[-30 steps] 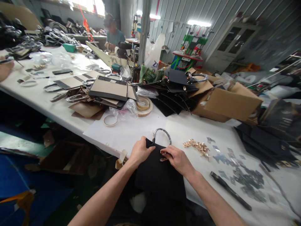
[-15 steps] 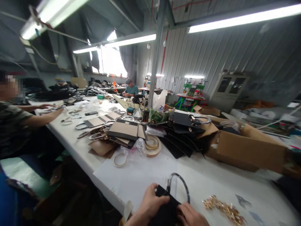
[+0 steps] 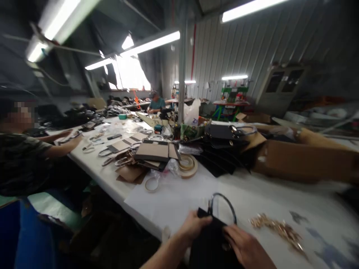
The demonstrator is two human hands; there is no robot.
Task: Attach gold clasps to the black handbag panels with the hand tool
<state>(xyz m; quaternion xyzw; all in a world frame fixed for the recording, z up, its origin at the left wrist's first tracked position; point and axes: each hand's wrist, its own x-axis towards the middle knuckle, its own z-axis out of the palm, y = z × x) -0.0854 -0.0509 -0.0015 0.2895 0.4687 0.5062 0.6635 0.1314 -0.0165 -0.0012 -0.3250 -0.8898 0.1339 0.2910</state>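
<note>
the whole view is smeared by motion. the black bag runs off the bottom edge at six o'clock, its lower part unseen. the right hand is cut there too and covers whatever lies under its fingers. the gold fittings at four o'clock are too blurred to tell apart.

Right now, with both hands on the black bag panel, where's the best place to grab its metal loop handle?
Probably the top of the arch of the loop handle, reached from the far side. It curves up clear of the black panel, whose near end the left hand and right hand cover.
</note>
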